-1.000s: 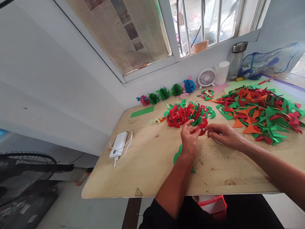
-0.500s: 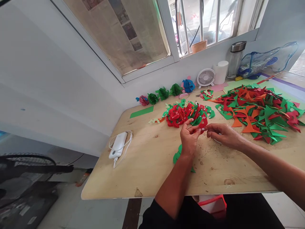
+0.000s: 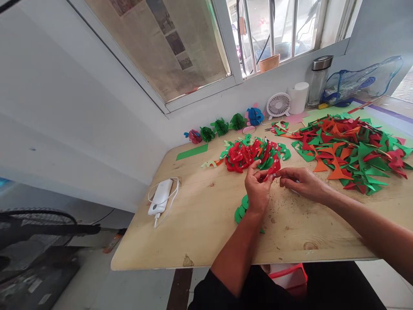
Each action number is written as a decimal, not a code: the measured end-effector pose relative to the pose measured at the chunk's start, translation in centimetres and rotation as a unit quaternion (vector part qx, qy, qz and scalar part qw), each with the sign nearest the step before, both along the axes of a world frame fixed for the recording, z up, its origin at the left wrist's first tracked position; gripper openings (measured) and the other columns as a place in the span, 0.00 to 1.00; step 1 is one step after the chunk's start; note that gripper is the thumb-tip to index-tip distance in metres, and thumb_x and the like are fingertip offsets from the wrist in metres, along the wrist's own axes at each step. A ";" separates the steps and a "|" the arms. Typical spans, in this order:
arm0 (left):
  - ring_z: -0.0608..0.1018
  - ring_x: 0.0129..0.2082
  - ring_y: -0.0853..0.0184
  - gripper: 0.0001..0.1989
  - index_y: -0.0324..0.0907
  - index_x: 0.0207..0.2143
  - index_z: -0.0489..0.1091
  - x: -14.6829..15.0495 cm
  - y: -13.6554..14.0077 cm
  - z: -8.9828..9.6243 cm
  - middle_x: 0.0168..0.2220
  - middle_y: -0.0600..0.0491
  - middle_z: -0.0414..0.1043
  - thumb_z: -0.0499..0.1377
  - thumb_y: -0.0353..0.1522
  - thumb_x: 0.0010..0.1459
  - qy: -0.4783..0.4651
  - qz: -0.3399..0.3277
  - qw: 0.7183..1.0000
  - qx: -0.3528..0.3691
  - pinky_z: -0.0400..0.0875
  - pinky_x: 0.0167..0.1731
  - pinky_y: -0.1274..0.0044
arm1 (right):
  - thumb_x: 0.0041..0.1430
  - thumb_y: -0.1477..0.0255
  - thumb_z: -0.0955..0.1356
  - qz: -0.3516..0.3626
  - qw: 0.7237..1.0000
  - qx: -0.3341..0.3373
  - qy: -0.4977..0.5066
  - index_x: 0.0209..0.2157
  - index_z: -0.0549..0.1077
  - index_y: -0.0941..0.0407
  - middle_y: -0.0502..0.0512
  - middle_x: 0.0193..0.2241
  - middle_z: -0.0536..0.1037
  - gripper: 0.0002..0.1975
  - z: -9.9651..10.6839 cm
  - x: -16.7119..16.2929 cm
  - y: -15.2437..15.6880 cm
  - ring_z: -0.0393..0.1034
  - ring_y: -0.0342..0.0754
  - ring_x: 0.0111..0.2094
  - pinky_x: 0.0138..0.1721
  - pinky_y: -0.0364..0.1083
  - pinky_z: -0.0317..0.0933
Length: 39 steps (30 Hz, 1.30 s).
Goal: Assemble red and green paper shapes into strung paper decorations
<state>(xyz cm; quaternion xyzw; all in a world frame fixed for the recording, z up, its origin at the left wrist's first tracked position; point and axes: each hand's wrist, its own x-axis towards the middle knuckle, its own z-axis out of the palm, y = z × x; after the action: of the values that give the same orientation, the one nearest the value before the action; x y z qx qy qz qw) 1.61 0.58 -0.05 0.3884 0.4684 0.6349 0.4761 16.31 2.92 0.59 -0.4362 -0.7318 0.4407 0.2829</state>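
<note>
My left hand (image 3: 257, 189) pinches a red paper cutout (image 3: 275, 166) with small white squares on it, between thumb and fingers. My right hand (image 3: 301, 183) comes in from the right, its fingers closed at the cutout's lower edge beside a white square. Whatever the right fingertips hold is too small to tell. Just behind the hands lies a heap of red and green paper cutouts (image 3: 240, 156), many with white squares. Green round paper pieces (image 3: 240, 212) lie partly hidden under my left forearm.
Paper scraps (image 3: 342, 150) in red, green and orange are piled on the right. A white power bank (image 3: 160, 197) with its cable lies on the left. Paper figures (image 3: 221, 126), a small fan (image 3: 278, 105) and a glass bottle (image 3: 319, 82) line the wall. The table's front edge (image 3: 155, 268) is near.
Both hands stay almost in place at the red cutout, with the left hand and forearm shifting slightly to the right. More of the green round pieces shows beside the forearm.
</note>
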 end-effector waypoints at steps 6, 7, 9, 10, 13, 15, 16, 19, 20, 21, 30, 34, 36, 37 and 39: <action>0.78 0.30 0.66 0.30 0.39 0.50 0.62 0.0 0.0 0.0 0.29 0.51 0.77 0.66 0.30 0.44 0.013 0.007 1.000 0.005 0.72 0.38 0.72 | 0.53 0.67 0.64 0.011 0.999 -0.043 0.032 0.42 0.75 0.57 0.51 0.26 0.76 0.16 -0.3 0.0 0.2 0.66 0.44 0.26 0.26 0.43 0.57; 0.78 0.30 0.66 0.30 0.39 0.50 0.62 0.0 0.0 -0.1 0.29 0.51 0.77 0.66 0.30 0.44 0.013 0.007 1.000 0.006 0.72 0.38 0.72 | 0.53 0.66 0.64 0.011 0.998 -0.048 0.037 0.41 0.75 0.57 0.52 0.26 0.76 0.16 -0.5 0.0 0.2 0.66 0.43 0.25 0.26 0.43 0.57; 0.78 0.30 0.67 0.29 0.39 0.50 0.62 0.0 0.1 -0.2 0.28 0.51 0.77 0.65 0.30 0.44 0.014 0.007 1.000 0.006 0.72 0.38 0.72 | 0.52 0.66 0.64 0.009 0.998 -0.052 0.044 0.41 0.75 0.57 0.52 0.26 0.76 0.16 -0.6 0.0 0.3 0.66 0.44 0.25 0.25 0.43 0.57; 0.78 0.30 0.67 0.29 0.39 0.50 0.62 0.0 0.1 -0.2 0.28 0.51 0.77 0.65 0.30 0.44 0.014 0.008 1.000 0.006 0.72 0.37 0.72 | 0.52 0.66 0.65 0.008 0.997 -0.052 0.047 0.40 0.75 0.57 0.52 0.26 0.76 0.16 -0.6 0.0 0.3 0.66 0.44 0.26 0.25 0.43 0.57; 0.77 0.29 0.67 0.28 0.39 0.49 0.62 0.0 0.2 -0.1 0.28 0.52 0.76 0.66 0.30 0.44 0.013 0.016 1.000 0.003 0.72 0.37 0.73 | 0.52 0.65 0.65 0.005 0.997 -0.050 0.050 0.39 0.76 0.57 0.52 0.25 0.76 0.16 -0.4 0.0 0.1 0.67 0.44 0.26 0.26 0.43 0.58; 0.78 0.28 0.67 0.28 0.39 0.48 0.63 -0.1 0.2 0.1 0.27 0.52 0.76 0.66 0.30 0.43 0.009 0.024 1.000 0.000 0.71 0.36 0.73 | 0.52 0.65 0.65 0.000 0.998 -0.056 0.041 0.39 0.75 0.58 0.52 0.25 0.75 0.16 -0.2 -0.1 0.1 0.65 0.43 0.24 0.24 0.42 0.56; 0.78 0.28 0.67 0.27 0.39 0.47 0.63 -0.2 0.2 0.2 0.27 0.52 0.76 0.66 0.31 0.43 0.006 0.027 1.000 -0.001 0.71 0.36 0.73 | 0.52 0.65 0.65 -0.006 0.997 -0.061 0.036 0.39 0.75 0.58 0.52 0.24 0.75 0.16 -0.2 -0.1 0.0 0.64 0.42 0.22 0.22 0.42 0.55; 0.78 0.28 0.67 0.27 0.39 0.46 0.63 -0.2 0.0 0.7 0.26 0.53 0.76 0.67 0.30 0.42 -0.006 0.025 1.000 -0.011 0.71 0.36 0.73 | 0.51 0.64 0.65 -0.035 0.997 -0.064 0.041 0.38 0.75 0.59 0.52 0.24 0.74 0.16 -0.2 -0.1 0.1 0.62 0.40 0.20 0.20 0.41 0.52; 0.78 0.28 0.67 0.27 0.39 0.46 0.63 -0.2 -0.1 0.9 0.26 0.53 0.76 0.67 0.30 0.42 -0.013 0.020 1.000 -0.014 0.71 0.36 0.73 | 0.51 0.63 0.65 -0.043 0.996 -0.057 0.047 0.37 0.75 0.59 0.52 0.24 0.74 0.16 -0.3 -0.1 0.2 0.62 0.41 0.20 0.20 0.41 0.53; 0.78 0.28 0.67 0.27 0.39 0.46 0.63 -0.2 -0.1 1.0 0.26 0.53 0.76 0.67 0.31 0.42 -0.019 0.014 1.000 -0.017 0.71 0.36 0.72 | 0.51 0.63 0.65 -0.047 0.996 -0.049 0.052 0.37 0.75 0.58 0.52 0.24 0.74 0.16 -0.3 -0.1 0.3 0.62 0.41 0.21 0.21 0.41 0.54; 0.78 0.29 0.67 0.29 0.40 0.47 0.61 0.4 -0.4 0.6 0.29 0.51 0.77 0.67 0.30 0.42 -0.024 -0.030 0.999 -0.007 0.72 0.36 0.72 | 0.54 0.62 0.64 -0.029 0.999 0.000 0.026 0.30 0.74 0.58 0.48 0.18 0.65 0.15 -1.3 0.2 0.9 0.54 0.40 0.20 0.21 0.41 0.50; 0.78 0.29 0.67 0.29 0.40 0.47 0.62 0.7 -0.5 0.7 0.29 0.52 0.77 0.67 0.31 0.42 -0.018 -0.038 0.999 -0.013 0.72 0.35 0.73 | 0.53 0.63 0.63 -0.039 0.999 0.010 0.012 0.27 0.73 0.58 0.45 0.16 0.58 0.13 -1.4 0.1 0.9 0.50 0.39 0.19 0.19 0.41 0.45; 0.77 0.29 0.67 0.30 0.40 0.48 0.62 0.7 -0.7 0.9 0.29 0.52 0.76 0.67 0.30 0.41 -0.024 -0.043 0.999 -0.015 0.71 0.35 0.73 | 0.52 0.64 0.64 -0.057 0.998 0.015 0.002 0.25 0.71 0.57 0.45 0.16 0.57 0.12 -1.2 0.0 0.8 0.49 0.39 0.18 0.19 0.41 0.44; 0.77 0.29 0.67 0.30 0.41 0.48 0.62 0.7 -0.7 1.0 0.29 0.52 0.76 0.67 0.30 0.41 -0.031 -0.043 0.998 -0.015 0.71 0.35 0.73 | 0.52 0.64 0.64 -0.070 0.997 0.020 -0.004 0.23 0.71 0.57 0.45 0.15 0.57 0.12 -1.0 0.0 0.8 0.49 0.39 0.18 0.19 0.41 0.44; 0.77 0.31 0.67 0.30 0.41 0.49 0.62 0.6 -0.8 1.3 0.32 0.51 0.76 0.67 0.31 0.42 -0.054 -0.044 0.997 -0.015 0.70 0.37 0.73 | 0.50 0.64 0.64 -0.096 0.995 0.034 -0.016 0.21 0.68 0.57 0.45 0.15 0.56 0.12 -0.6 0.0 0.7 0.49 0.39 0.18 0.19 0.41 0.43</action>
<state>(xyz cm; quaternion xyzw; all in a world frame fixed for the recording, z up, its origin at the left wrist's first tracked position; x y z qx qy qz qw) 2.23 -0.23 1.26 0.3668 0.4335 0.6264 0.5339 16.34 3.64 -0.01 -0.5014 -0.7056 0.3796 0.3265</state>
